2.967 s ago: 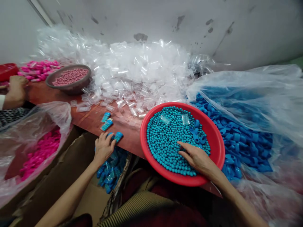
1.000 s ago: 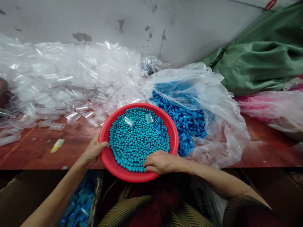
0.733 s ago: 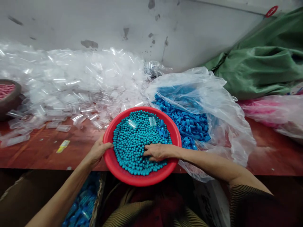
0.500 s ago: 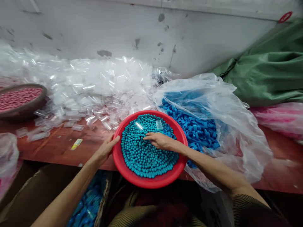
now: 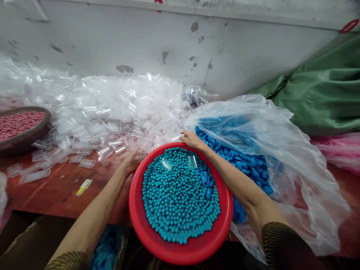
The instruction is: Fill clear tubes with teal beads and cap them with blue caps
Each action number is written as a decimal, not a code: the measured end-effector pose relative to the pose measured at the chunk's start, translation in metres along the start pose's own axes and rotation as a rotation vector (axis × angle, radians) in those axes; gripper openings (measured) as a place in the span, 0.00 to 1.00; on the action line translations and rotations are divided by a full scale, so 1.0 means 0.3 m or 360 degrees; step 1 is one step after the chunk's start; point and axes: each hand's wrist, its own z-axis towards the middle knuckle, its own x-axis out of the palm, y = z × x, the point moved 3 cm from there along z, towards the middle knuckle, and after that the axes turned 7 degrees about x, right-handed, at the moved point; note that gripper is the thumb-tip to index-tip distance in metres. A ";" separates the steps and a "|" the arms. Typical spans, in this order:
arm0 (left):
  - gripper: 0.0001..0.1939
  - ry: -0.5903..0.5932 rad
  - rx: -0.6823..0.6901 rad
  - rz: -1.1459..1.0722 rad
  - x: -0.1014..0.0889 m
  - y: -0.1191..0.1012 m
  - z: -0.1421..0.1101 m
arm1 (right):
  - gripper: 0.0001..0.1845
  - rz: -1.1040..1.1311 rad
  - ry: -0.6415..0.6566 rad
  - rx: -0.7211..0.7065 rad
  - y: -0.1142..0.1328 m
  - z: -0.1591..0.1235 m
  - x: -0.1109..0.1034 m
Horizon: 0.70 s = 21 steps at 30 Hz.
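Observation:
A red plastic basin [image 5: 180, 257] full of small turquoise beads [image 5: 177, 195] sits at the table's front edge, tilted toward me. Two clear tube pieces [image 5: 192, 161] and some blue plastic parts [image 5: 206, 178] lie on the beads. My right hand [image 5: 192, 140] is just past the basin's far rim, at the edge of a heap of clear plastic tubes [image 5: 126, 101]; its fingers look pinched together, but what they hold is unclear. Beside the basin's left rim, my left hand [image 5: 130, 161] reaches toward the same tubes, its fingers blurred and partly lost against them.
A clear bag [image 5: 303, 180] with blue plastic parts [image 5: 247, 165] lies open on the right. Far left stands a dark bowl [image 5: 25, 140] of pink beads. A yellow-white label [image 5: 83, 187] lies on the red table [image 5: 56, 200]. Green cloth [image 5: 332, 93] is piled at the right.
My right hand has left the beads and moved up over the far rim. My left hand has let go of the left rim. The basin appears closer and more tilted.

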 end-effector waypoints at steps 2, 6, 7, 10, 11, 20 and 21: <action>0.15 0.0081 -0.0015 -0.0044 0.049 -0.004 0.039 | 0.24 0.0005 0.0087 0.0017 0.012 0.058 0.034; 0.15 0.0240 0.0012 -0.0125 0.122 -0.025 0.093 | 0.23 0.0073 0.0233 -0.0031 0.063 0.106 0.091; 0.13 0.0277 0.0027 -0.0140 0.137 -0.034 0.098 | 0.23 0.0090 0.0253 -0.0045 0.078 0.110 0.101; 0.13 0.0392 0.0180 -0.0089 0.187 -0.070 0.088 | 0.22 0.0241 0.0282 -0.0125 0.116 0.112 0.120; 0.13 0.0427 0.0265 -0.0041 0.205 -0.085 0.077 | 0.21 0.0333 0.0289 -0.0177 0.125 0.109 0.124; 0.14 0.0364 0.1206 0.1053 0.311 -0.152 -0.085 | 0.13 0.0650 0.0212 -0.0637 0.143 -0.053 0.138; 0.13 0.0375 0.1343 0.1214 0.315 -0.141 -0.111 | 0.13 0.0590 0.0187 -0.0698 0.141 -0.082 0.138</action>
